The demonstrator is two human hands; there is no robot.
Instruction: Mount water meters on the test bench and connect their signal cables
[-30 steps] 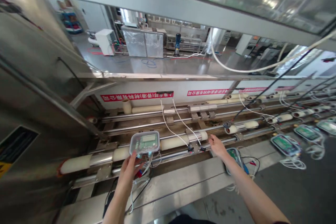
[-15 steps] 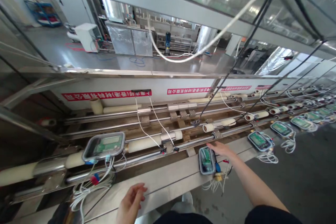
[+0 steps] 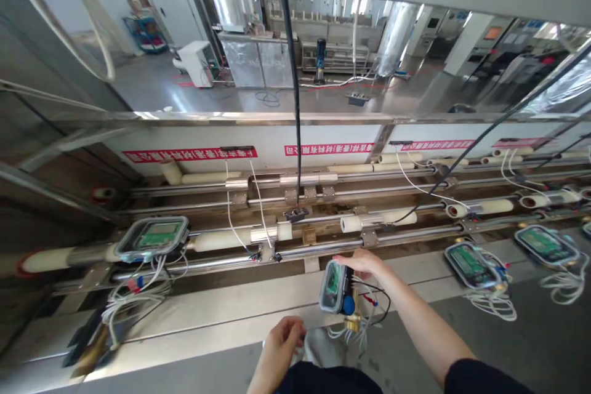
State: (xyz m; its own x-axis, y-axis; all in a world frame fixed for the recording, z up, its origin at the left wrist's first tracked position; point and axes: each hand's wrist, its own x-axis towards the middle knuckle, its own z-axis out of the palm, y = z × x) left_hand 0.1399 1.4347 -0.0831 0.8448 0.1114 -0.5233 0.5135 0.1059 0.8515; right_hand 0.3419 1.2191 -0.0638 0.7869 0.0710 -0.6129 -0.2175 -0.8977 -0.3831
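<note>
My right hand (image 3: 362, 263) has its fingers closed around the upper end of a meter unit. This meter (image 3: 332, 286) has a clear-lidded box with a green circuit board, and stands tilted on the metal ledge, showing its dark side. A blue round part (image 3: 348, 305), a brass fitting (image 3: 352, 322) and bundled white cables (image 3: 360, 335) are at its lower end. Lower and to the left, my left hand (image 3: 282, 341) hangs in front of the ledge with fingers curled in, apart from the meter. Nothing shows in it.
Another boxed meter (image 3: 157, 237) rests on the pipes at left, its cables (image 3: 133, 301) coiled below. More meters (image 3: 473, 265) line the ledge (image 3: 221, 314) at right. Behind run metal rails (image 3: 318, 252) with cream pipe sections (image 3: 226, 238). A black cable (image 3: 290, 61) hangs down in front.
The view has turned, shifting the scene. The meter under my right hand has tipped, so more of its side and the blue part shows. My left hand is closer to it.
</note>
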